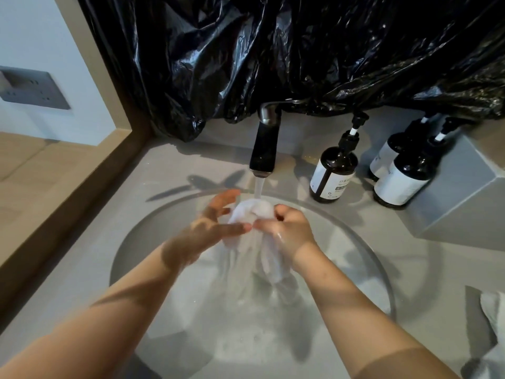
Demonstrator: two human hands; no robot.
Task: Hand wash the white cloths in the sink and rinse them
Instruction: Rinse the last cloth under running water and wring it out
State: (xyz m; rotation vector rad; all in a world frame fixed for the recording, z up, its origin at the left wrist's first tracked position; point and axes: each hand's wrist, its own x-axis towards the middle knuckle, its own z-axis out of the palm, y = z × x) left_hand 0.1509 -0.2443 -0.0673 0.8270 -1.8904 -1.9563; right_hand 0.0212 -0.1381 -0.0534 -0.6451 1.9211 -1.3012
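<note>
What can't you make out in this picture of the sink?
Head view only:
- Drain of the sink: hidden by the held cloth and running water.
- Labels on the bottles: print too small.
- The second cloth: cut off by right edge.
- Wall behind the faucet: covered by black plastic.

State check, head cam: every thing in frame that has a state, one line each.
faucet, running
white cloth, wet, bunched under the stream
left hand, open, fingers flat against the cloth
right hand, grip closed on the cloth
sink, water pooled at the bottom
pump bottles, upright on the counter
second cloth, lying on the counter, right edge
</note>
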